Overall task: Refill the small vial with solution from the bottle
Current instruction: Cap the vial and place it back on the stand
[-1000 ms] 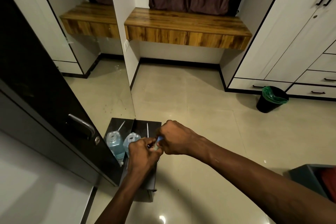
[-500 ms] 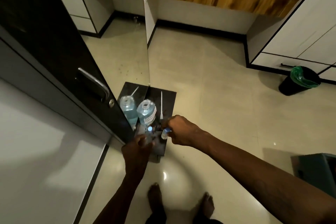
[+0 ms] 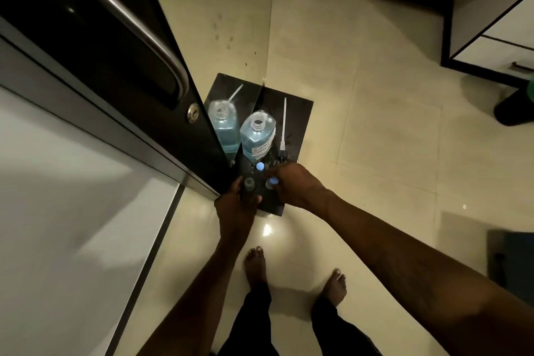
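Vial (image 3: 249, 185), small and dark with its mouth open, stands on the black worktop (image 3: 297, 113) clamped upright in the left hand (image 3: 235, 205) fingers, probably steadied for filling. Right hand (image 3: 291, 185) fingers pinch a pale blue cap (image 3: 273, 181) just beside it. Beyond both stands the uncapped bottle (image 3: 257, 136), its pump tube (image 3: 284, 121) lying alongside.

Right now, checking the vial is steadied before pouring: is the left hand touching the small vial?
Touching. The head view shows the left hand wrapped around the small vial, fingers on its sides below the open mouth.
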Tool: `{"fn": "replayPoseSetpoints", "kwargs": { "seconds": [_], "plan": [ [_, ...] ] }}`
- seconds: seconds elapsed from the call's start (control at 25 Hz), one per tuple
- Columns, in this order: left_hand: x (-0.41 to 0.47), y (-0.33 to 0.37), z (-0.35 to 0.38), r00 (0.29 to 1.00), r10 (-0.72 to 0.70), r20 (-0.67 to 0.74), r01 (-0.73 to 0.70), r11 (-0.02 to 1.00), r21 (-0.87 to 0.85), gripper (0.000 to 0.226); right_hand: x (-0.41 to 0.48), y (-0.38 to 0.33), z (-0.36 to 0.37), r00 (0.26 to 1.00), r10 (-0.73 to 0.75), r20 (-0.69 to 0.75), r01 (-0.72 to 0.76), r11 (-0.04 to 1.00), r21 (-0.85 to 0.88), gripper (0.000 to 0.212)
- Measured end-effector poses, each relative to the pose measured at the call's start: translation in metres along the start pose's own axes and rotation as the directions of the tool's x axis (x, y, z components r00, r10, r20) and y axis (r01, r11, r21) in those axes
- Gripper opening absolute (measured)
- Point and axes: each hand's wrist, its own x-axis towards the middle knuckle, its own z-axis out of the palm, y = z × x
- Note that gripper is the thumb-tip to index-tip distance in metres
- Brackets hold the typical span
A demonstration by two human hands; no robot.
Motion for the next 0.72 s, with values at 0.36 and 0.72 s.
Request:
{"fn": "replayPoseSetpoints", "kwargs": {
  "seconds": [0.36, 0.72],
  "plan": [
    [0.017, -0.005, 0.012, 0.999, 0.038, -0.033, -0.037, 0.999, 0.036, 0.023, 0.008, 0.010, 0.009, 0.996, 0.051, -0.070, -0.051, 0.999, 0.005, 0.033],
    [0.022, -0.015, 0.017, 0.997, -0.061, -0.035, 0.059, 0.996, -0.060, 0.026, 0.061, -0.009, -0.008, 0.948, 0.281, -0.147, -0.292, 0.955, -0.055, 0.043]
  ]
}}
